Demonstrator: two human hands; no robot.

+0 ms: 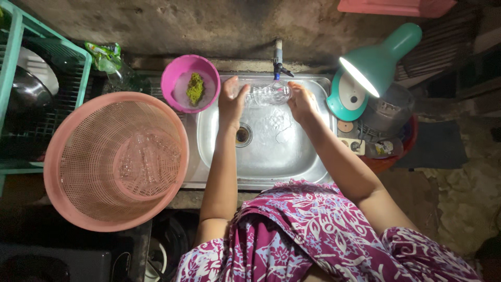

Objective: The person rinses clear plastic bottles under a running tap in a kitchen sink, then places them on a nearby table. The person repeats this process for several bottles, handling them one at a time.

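Observation:
A clear drinking glass (267,94) lies on its side between both hands, just under the tap (278,61) at the back of the steel sink (292,162). My left hand (231,100) grips its left end with fingers spread around the rim. My right hand (301,101) holds the other end. Water glistens on the sink floor near the drain (242,135).
A pink perforated basket (62,172) with clear glasses inside sits left of the sink. A magenta bowl (177,78) holds a green scrubber (195,87). A teal lit lamp (373,65) stands at the right. A teal dish rack (15,62) is far left.

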